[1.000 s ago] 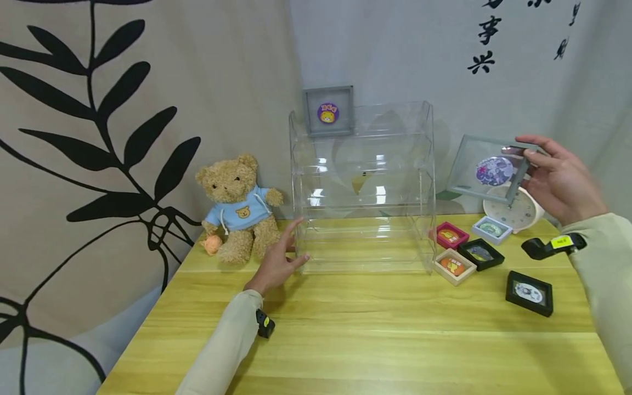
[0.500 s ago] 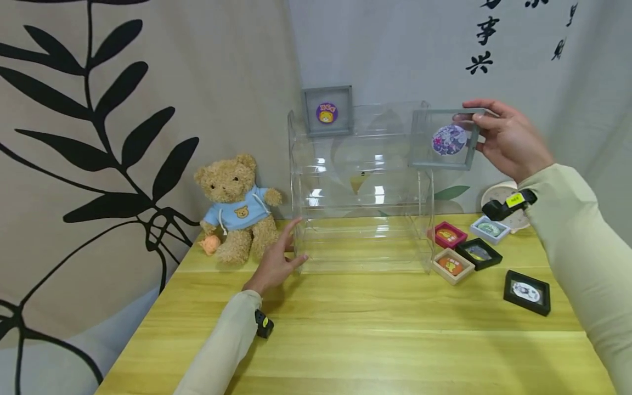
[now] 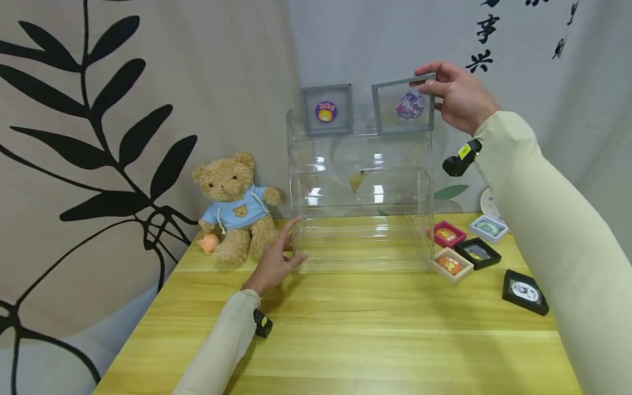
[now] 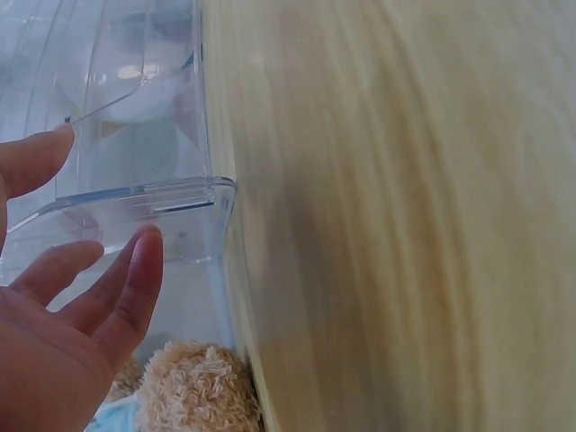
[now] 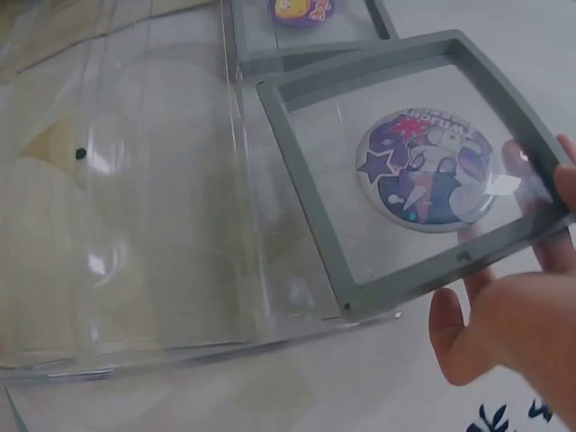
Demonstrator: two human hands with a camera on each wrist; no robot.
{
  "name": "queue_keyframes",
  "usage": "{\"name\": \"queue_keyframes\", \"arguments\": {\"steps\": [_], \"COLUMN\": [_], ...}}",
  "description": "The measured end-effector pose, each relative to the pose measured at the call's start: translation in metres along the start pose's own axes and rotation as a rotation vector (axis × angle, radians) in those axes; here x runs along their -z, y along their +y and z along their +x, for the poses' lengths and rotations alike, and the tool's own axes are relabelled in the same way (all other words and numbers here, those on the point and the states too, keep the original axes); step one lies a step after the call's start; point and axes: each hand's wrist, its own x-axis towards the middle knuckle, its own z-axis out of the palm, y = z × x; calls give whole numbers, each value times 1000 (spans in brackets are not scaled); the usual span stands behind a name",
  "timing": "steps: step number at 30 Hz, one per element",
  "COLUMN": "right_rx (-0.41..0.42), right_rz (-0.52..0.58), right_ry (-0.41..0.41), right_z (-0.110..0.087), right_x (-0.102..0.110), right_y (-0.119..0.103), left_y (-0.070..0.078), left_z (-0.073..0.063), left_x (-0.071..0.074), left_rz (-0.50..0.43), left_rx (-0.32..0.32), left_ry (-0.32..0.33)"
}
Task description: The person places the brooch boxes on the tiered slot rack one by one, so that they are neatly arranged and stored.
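My right hand pinches a grey square display frame by its upper right corner. Behind its clear window is a round purple badge with a cartoon figure. The frame is slightly tilted, its lower edge close over the top tier of a clear acrylic stepped rack. A second grey frame with a purple bear badge stands at the left of that tier. Low at the rack's left side is my left hand, fingers spread and relaxed, thumb and fingers on either side of the clear panel edge.
A teddy bear in a blue hoodie sits left of the rack. Several small framed badges, among them a pink one and a black one, lie at the right on the wooden table. A white round object is partly hidden behind my right sleeve.
My right hand has carried the grey frame left and up from the right side to the rack's top tier, turning it more upright. The left hand stays at the rack's side.
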Motion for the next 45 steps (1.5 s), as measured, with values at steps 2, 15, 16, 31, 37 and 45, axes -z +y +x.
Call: {"name": "queue_keyframes", "arguments": {"steps": [2, 15, 16, 31, 37, 45], "right_rx": [-12, 13, 9, -25, 13, -1], "right_rz": [-50, -206, -228, -318, -513, -499], "right_ry": [6, 69, 61, 34, -37, -78], "right_z": [7, 36, 36, 44, 49, 50], "right_x": [-5, -31, -31, -35, -37, -24], "right_y": [-5, -18, -16, -9, -8, 0], "left_y": [0, -2, -2, 0, -2, -4], "left_z": [1, 2, 1, 0, 0, 1], "left_x": [0, 1, 0, -2, -2, 0], "left_rz": [1, -6, -7, -11, -20, -9], "left_rx": [2, -7, -8, -2, -4, -2], "left_ry": [-1, 9, 11, 7, 27, 19]}}
